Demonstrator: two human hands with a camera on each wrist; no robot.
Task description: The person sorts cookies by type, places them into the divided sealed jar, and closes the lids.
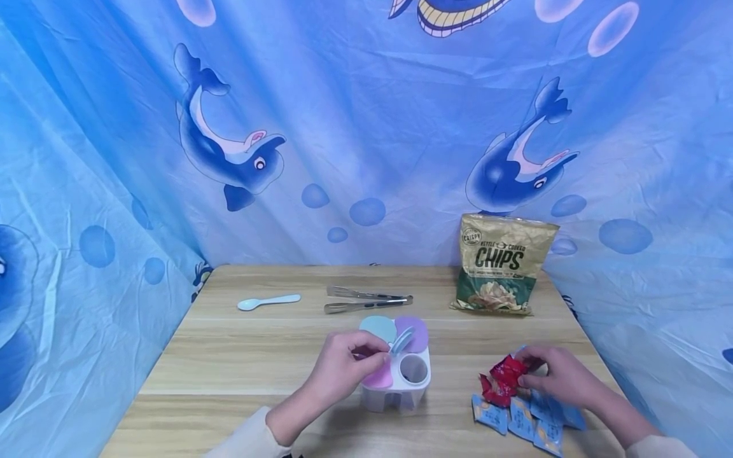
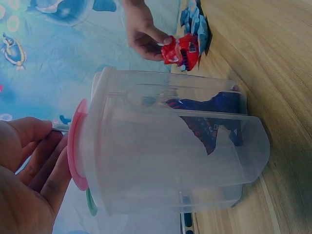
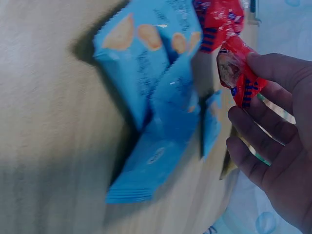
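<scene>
My left hand [image 1: 352,364] pinches the edge of a small light-blue lid [image 1: 403,341], tilted up over a white, see-through container [image 1: 395,399]. Green, purple and pink lids cover the other compartments; the front right one is uncovered. Through the wall, in the left wrist view, a dark blue-and-red wrapper [image 2: 214,117] shows inside. To the right, my right hand [image 1: 558,374] pinches a red wrapped candy [image 3: 239,70] between thumb and fingers. Another red candy [image 3: 219,19] lies close beside it, above several blue snack packets [image 3: 161,131].
A light-blue spoon [image 1: 269,301] and metal tongs [image 1: 366,299] lie behind the container on the wooden table [image 1: 189,362]. At the back right stands a chips bag [image 1: 499,264]. A blue dolphin-print curtain [image 1: 366,127] surrounds the table.
</scene>
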